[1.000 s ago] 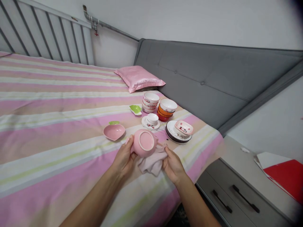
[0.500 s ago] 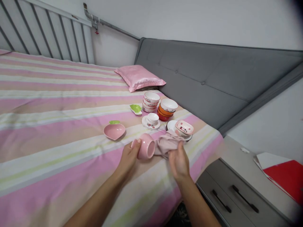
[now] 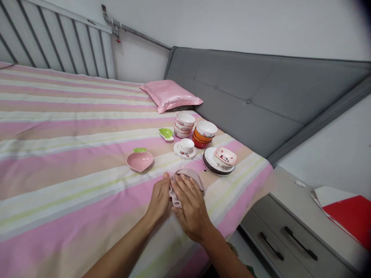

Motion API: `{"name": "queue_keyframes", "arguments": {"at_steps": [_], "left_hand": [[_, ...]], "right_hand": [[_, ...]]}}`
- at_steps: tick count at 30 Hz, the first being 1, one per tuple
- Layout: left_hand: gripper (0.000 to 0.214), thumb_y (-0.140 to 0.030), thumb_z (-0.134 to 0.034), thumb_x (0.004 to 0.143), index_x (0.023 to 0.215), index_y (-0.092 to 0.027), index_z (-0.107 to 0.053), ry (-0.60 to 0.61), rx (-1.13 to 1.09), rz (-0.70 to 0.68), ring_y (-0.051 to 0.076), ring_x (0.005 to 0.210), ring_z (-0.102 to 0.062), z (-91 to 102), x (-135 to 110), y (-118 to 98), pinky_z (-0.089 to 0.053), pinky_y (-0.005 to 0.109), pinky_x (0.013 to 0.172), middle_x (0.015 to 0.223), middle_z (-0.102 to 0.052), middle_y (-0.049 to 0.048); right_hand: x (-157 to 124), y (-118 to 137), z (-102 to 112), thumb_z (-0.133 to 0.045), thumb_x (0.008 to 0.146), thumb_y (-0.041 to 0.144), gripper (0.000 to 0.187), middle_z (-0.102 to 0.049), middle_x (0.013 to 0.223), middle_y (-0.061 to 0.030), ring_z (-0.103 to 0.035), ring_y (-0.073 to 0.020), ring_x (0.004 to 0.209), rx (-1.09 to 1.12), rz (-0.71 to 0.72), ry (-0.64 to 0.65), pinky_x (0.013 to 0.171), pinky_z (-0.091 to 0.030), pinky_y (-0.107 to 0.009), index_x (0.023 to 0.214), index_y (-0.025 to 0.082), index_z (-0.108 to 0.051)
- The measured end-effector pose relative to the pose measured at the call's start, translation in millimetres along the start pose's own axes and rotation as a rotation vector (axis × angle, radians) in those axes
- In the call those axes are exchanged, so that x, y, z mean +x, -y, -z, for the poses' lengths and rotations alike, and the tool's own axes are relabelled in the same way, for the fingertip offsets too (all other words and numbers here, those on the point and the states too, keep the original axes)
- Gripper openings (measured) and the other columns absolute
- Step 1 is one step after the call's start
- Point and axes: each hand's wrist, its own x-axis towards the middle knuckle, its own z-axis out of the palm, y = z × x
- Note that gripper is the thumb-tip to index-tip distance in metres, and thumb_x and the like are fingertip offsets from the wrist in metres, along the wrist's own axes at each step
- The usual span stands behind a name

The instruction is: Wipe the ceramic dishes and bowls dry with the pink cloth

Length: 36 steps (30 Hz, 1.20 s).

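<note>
My left hand (image 3: 159, 196) is closed around the pink cup seen half a second ago; the cloth and my right hand now hide that cup. A pale pink-grey cloth (image 3: 194, 175) is wrapped over it. My right hand (image 3: 191, 209) presses the cloth down, its fingers curved round the bundle. Left of the hands lies a pink peach-shaped dish (image 3: 140, 161) with a green leaf. Just beyond the bundle, small white bowls (image 3: 187, 144) are stacked on patterned plates (image 3: 185, 155). To the right, a rectangular pink dish (image 3: 226, 156) sits on a pile of dark-edged plates (image 3: 210, 158).
Farther back stand a stack of white bowls (image 3: 185, 120), a stack of orange and red bowls (image 3: 202, 139) and a green leaf-shaped dish (image 3: 166, 134). Behind them are a pink pillow (image 3: 174, 94) and the grey headboard (image 3: 261, 85). A drawer cabinet (image 3: 290, 231) borders the striped bed.
My right hand has moved left with the cloth and laid it over the cup. The plates behind it are now uncovered. My left hand has stayed nearly in place.
</note>
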Motion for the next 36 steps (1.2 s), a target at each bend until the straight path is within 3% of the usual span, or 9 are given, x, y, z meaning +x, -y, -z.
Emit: {"name": "queue_keyframes", "arguments": {"at_steps": [6, 11, 15, 19, 26, 29, 32, 36], "left_hand": [[0.053, -0.060, -0.029, 0.085, 0.055, -0.019, -0.042, 0.058, 0.068, -0.077, 0.011, 0.049, -0.037, -3.2, -4.9, -0.7, -0.031, 0.024, 0.049, 0.049, -0.039, -0.0036], [0.046, -0.048, -0.029, 0.090, 0.055, -0.020, -0.035, 0.089, 0.117, -0.204, 0.010, 0.049, -0.029, -4.1, -7.7, 5.6, -0.025, 0.024, 0.049, 0.052, -0.031, -0.0048], [0.043, -0.045, -0.029, 0.091, 0.056, -0.020, -0.034, 0.091, 0.114, -0.203, 0.009, 0.050, -0.028, -2.9, -9.1, 7.9, -0.023, 0.025, 0.048, 0.054, -0.029, -0.0049], [0.044, -0.047, -0.028, 0.091, 0.056, -0.020, -0.034, 0.071, 0.122, -0.194, 0.009, 0.049, -0.028, -2.2, -8.3, 8.2, -0.023, 0.025, 0.048, 0.053, -0.029, -0.0050], [0.050, -0.053, -0.028, 0.088, 0.053, -0.019, -0.038, 0.035, 0.104, -0.123, 0.010, 0.048, -0.033, -1.7, -5.6, 2.9, -0.027, 0.025, 0.048, 0.049, -0.036, -0.0039], [0.051, -0.053, -0.028, 0.088, 0.052, -0.019, -0.039, 0.004, 0.113, -0.108, 0.011, 0.047, -0.034, -1.3, -5.2, -0.6, -0.026, 0.025, 0.047, 0.047, -0.036, -0.0038], [0.050, -0.054, -0.030, 0.087, 0.052, -0.020, -0.039, -0.007, 0.108, -0.107, 0.010, 0.046, -0.031, -1.4, -5.6, -1.4, -0.025, 0.025, 0.047, 0.047, -0.034, -0.0043], [0.051, -0.055, -0.031, 0.087, 0.051, -0.019, -0.037, 0.038, 0.089, -0.136, 0.010, 0.048, -0.032, -2.5, -6.8, 1.0, -0.026, 0.025, 0.048, 0.048, -0.035, -0.0039]], "right_hand": [[0.0, -2.3, 3.8, -0.034, 0.092, 0.033, 0.052, -0.027, 0.148, -0.0079, -0.021, -0.0265, 0.137, 0.065, -0.146, -0.109, 0.111, -0.021, -0.051, 0.141, 0.017, -0.030], [-2.4, -15.8, 2.5, -0.025, 0.096, 0.029, 0.044, -0.037, 0.143, -0.0068, -0.031, -0.0202, 0.133, 0.393, -0.414, -0.214, 0.109, -0.030, -0.045, 0.138, 0.021, -0.035], [-5.8, -22.4, -2.6, -0.020, 0.097, 0.032, 0.044, -0.041, 0.141, -0.0063, -0.033, -0.0177, 0.133, 0.597, -0.515, -0.240, 0.111, -0.027, -0.044, 0.136, 0.022, -0.038], [-5.7, -17.0, -1.5, -0.022, 0.097, 0.034, 0.044, -0.033, 0.146, -0.0060, -0.026, -0.0193, 0.136, 0.547, -0.458, -0.240, 0.112, -0.024, -0.046, 0.137, 0.022, -0.036], [-1.3, 4.2, 4.4, -0.019, 0.093, 0.051, 0.058, -0.012, 0.152, -0.0083, -0.014, -0.0303, 0.138, 0.223, -0.222, -0.120, 0.109, -0.018, -0.057, 0.141, 0.020, -0.030], [-1.3, 7.4, 0.0, -0.017, 0.094, 0.048, 0.058, -0.015, 0.151, -0.0097, -0.015, -0.0314, 0.138, 0.119, -0.167, -0.114, 0.108, -0.017, -0.059, 0.142, 0.018, -0.028], [-1.1, 5.6, -3.8, -0.025, 0.095, 0.033, 0.048, -0.025, 0.148, -0.0093, -0.021, -0.0291, 0.136, 0.064, -0.147, -0.158, 0.108, -0.021, -0.056, 0.141, 0.020, -0.032], [0.5, 1.7, -2.0, -0.034, 0.092, 0.021, 0.042, -0.035, 0.142, -0.0064, -0.031, -0.0251, 0.131, 0.088, -0.229, -0.243, 0.106, -0.029, -0.051, 0.133, 0.026, -0.044]]}}
